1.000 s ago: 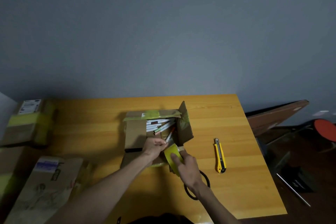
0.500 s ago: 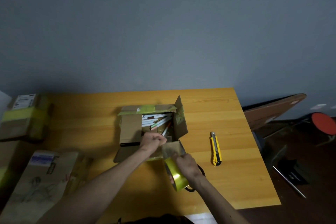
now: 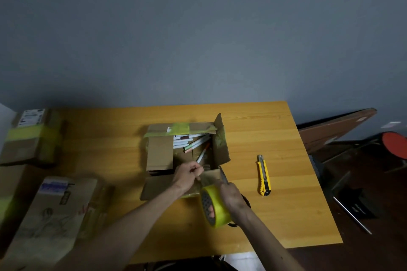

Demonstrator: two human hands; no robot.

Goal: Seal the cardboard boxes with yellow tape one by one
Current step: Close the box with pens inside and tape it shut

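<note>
- The table [image 3: 286,138] is yellow wood, and the box [image 3: 159,154] stands at its middle.
- The box is brown cardboard and open at the top. Its left flap is folded in, its right flap stands up, and its near flap lies out flat toward the person. Old yellow-green tape crosses the far flap, beside a small white label that is too small to read.
- A brown packet [image 3: 50,211] lies at the near left. It has a blue-and-white label [image 3: 54,186] with blurred writing.
- A far box [image 3: 28,138] sits at the left edge, wrapped in a band of yellow tape. The print on its white label cannot be read.
- The roll [image 3: 218,207] of yellow tape is held on edge just near-right of the box, above a black ring [image 3: 246,201].
- The right hand [image 3: 231,196] grips the roll, with fingers curled through its core.
- The left hand [image 3: 187,175] is at the box's near edge, fingers curled, pinching the end of a clear-looking strip [image 3: 210,177] that runs back to the roll.
- White pens [image 3: 196,142] lie in the box, just beyond the left hand.
- A yellow knife [image 3: 263,175] lies to the right, apart from both hands.
</note>
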